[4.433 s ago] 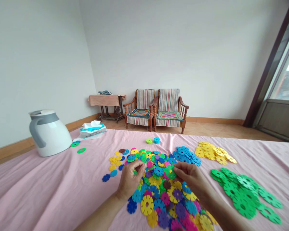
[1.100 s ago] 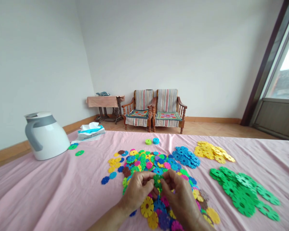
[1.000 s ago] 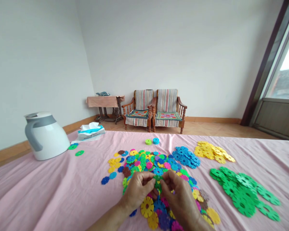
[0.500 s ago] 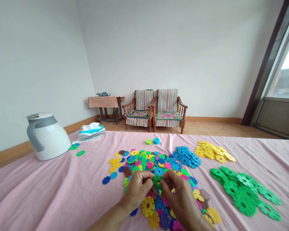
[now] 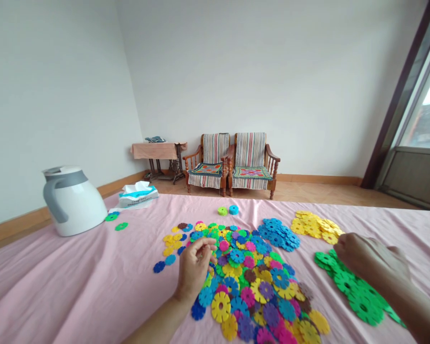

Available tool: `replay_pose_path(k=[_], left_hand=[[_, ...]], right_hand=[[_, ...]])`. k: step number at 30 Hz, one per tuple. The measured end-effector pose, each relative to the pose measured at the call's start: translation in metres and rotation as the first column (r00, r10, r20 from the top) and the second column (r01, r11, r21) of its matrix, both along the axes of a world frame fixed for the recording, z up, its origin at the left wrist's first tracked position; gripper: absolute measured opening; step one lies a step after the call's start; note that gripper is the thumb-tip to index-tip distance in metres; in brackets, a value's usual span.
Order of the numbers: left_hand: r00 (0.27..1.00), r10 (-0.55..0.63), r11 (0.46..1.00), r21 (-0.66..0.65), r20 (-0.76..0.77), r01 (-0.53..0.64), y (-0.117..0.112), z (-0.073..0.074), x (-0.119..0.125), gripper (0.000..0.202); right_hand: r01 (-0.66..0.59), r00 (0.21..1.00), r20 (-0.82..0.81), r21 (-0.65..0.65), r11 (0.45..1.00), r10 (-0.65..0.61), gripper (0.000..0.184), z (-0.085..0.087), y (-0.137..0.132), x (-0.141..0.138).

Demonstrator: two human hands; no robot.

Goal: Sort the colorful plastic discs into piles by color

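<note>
A large mixed heap of flower-shaped plastic discs (image 5: 249, 286) in blue, yellow, pink, purple, green and brown lies on the pink cloth. My left hand (image 5: 195, 267) hovers at the heap's left side, fingers loosely bent and apart, with nothing visible in them. To the right, my right hand (image 5: 372, 258) is over the upper part of a pile of green discs (image 5: 365, 301). Its fingers are curled under and mostly hidden, so what they hold does not show. A yellow disc pile (image 5: 313, 225) lies just beyond it, and a blue disc pile (image 5: 277, 234) is further left.
A white and grey jug (image 5: 77, 205) and a tissue box (image 5: 138, 196) stand at the back left, near a loose green disc (image 5: 121, 226). A small light-green stack (image 5: 222, 210) and a blue stack (image 5: 233, 209) sit by the cloth's far edge. Two wooden chairs (image 5: 251, 162) are beyond.
My hands have moved apart from over the heap, where they held a green disc between them. The right hand has swung right to the green pile; the left has drawn slightly left.
</note>
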State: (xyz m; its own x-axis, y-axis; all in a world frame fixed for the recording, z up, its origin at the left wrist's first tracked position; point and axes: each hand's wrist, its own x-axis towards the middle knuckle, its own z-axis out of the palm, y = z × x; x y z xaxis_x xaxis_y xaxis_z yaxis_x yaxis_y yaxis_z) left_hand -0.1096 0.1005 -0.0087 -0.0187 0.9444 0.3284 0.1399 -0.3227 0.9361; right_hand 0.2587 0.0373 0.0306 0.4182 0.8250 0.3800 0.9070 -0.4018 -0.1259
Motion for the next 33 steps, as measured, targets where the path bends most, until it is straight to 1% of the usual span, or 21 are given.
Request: replay_pose_path(k=[2,3,4,5,6,8,10,11,12,15,17,20,22,24,27,30,33], left_hand=[[1.000,-0.017,1.000,-0.006,-0.010,0.017,-0.001,0.000,0.002,0.028],[1.000,-0.024,1.000,-0.007,-0.014,0.023,-0.001,0.000,0.002,0.028],[0.999,-0.031,0.999,-0.009,-0.017,0.031,-0.002,0.000,0.003,0.027],[0.999,-0.037,0.999,-0.012,-0.020,0.037,-0.002,0.000,0.003,0.027],[0.999,-0.046,0.999,-0.017,-0.023,0.045,-0.002,-0.001,0.003,0.027],[0.997,-0.067,0.998,-0.021,-0.030,0.066,-0.002,-0.002,0.003,0.026],[0.995,-0.088,0.996,-0.018,-0.053,0.087,-0.002,-0.003,0.003,0.025],[0.993,-0.095,0.995,-0.017,-0.068,0.094,-0.002,-0.004,0.003,0.025],[0.992,-0.099,0.995,-0.018,-0.080,0.098,-0.003,-0.004,0.004,0.026],[0.990,-0.107,0.994,-0.025,-0.090,0.105,-0.006,-0.002,0.005,0.027],[0.990,-0.112,0.994,-0.025,-0.087,0.110,-0.008,0.000,0.007,0.027],[0.987,-0.117,0.993,-0.022,-0.111,0.116,-0.011,0.001,0.007,0.028],[0.985,-0.117,0.993,-0.020,-0.128,0.116,-0.011,0.000,0.007,0.028],[0.984,-0.115,0.993,-0.014,-0.138,0.114,-0.010,-0.002,0.006,0.027],[0.981,-0.114,0.993,0.003,-0.159,0.116,-0.009,-0.004,0.006,0.026],[0.980,-0.108,0.994,0.015,-0.169,0.112,-0.008,-0.004,0.006,0.024],[0.983,-0.099,0.994,0.019,-0.157,0.104,-0.008,-0.004,0.006,0.023]], right_hand=[[-0.012,0.997,0.073,-0.043,0.999,0.015,0.023,0.000,0.001,-0.005],[-0.059,0.995,0.073,-0.043,0.997,0.062,0.024,-0.001,0.003,-0.015],[-0.141,0.989,0.038,-0.002,0.990,0.141,0.025,-0.003,0.006,-0.028],[-0.245,0.969,-0.022,0.054,0.968,0.247,0.026,-0.005,0.008,-0.044],[-0.367,0.919,-0.111,0.107,0.924,0.378,0.027,-0.008,0.011,-0.062],[-0.562,0.771,-0.248,0.167,0.810,0.586,0.026,-0.013,0.011,-0.103],[-0.673,0.653,-0.316,0.173,0.719,0.688,0.022,-0.018,0.007,-0.139],[-0.701,0.618,-0.340,0.170,0.693,0.709,0.021,-0.020,0.003,-0.154],[-0.717,0.601,-0.355,0.156,0.679,0.716,0.020,-0.021,-0.001,-0.165],[-0.734,0.602,-0.365,0.097,0.672,0.710,0.022,-0.025,-0.009,-0.182],[-0.741,0.610,-0.350,0.067,0.668,0.711,0.025,-0.026,-0.010,-0.184],[-0.741,0.634,-0.313,0.015,0.672,0.707,0.018,-0.026,-0.007,-0.182],[-0.736,0.652,-0.283,-0.014,0.677,0.703,0.017,-0.026,-0.005,-0.181],[-0.728,0.667,-0.253,-0.018,0.686,0.701,0.021,-0.028,-0.002,-0.181],[-0.712,0.680,-0.244,0.008,0.702,0.692,0.026,-0.033,0.001,-0.178],[-0.701,0.671,-0.285,0.060,0.711,0.685,0.024,-0.033,-0.001,-0.173],[-0.713,0.644,-0.356,0.039,0.700,0.677,0.018,-0.027,-0.007,-0.167]])
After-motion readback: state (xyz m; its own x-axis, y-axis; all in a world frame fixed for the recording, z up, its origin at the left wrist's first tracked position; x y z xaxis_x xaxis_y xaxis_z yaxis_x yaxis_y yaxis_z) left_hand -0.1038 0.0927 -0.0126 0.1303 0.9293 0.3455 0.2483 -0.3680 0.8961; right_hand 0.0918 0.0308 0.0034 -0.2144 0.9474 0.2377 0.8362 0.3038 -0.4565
